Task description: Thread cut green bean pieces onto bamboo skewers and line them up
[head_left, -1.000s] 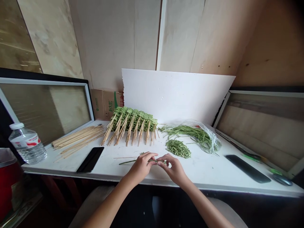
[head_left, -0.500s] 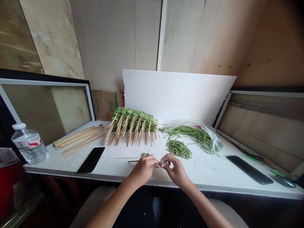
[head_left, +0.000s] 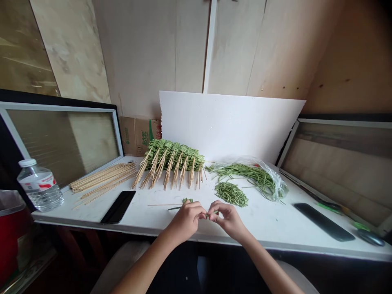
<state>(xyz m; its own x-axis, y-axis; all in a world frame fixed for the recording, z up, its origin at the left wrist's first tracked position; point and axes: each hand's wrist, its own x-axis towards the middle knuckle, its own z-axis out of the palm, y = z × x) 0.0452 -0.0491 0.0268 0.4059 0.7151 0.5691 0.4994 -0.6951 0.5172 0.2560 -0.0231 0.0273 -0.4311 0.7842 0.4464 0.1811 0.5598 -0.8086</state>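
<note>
My left hand [head_left: 187,219] is closed on a long green bean [head_left: 174,208], whose free end sticks out to the left. Close beside it, the fingertips of my right hand [head_left: 228,218] pinch the same bean near its other end, so the fingertips of both hands almost meet. Behind my left hand a wooden skewer [head_left: 163,204] lies on the table with short bean pieces [head_left: 187,200] at its right end, partly hidden by the hand. A pile of cut bean pieces [head_left: 231,193] lies behind my right hand.
Bean-loaded skewers [head_left: 174,155] are stacked at the back, left of a plastic bag of long beans [head_left: 254,173]. Bare skewers [head_left: 104,175], a phone [head_left: 119,207] and a water bottle [head_left: 39,185] stand left. A dark flat object [head_left: 324,221] lies right on the white table [head_left: 263,228].
Both hands stay together at the bean with small finger shifts. Slightly less of the bean shows left of my left hand. The whole view has shifted slightly.
</note>
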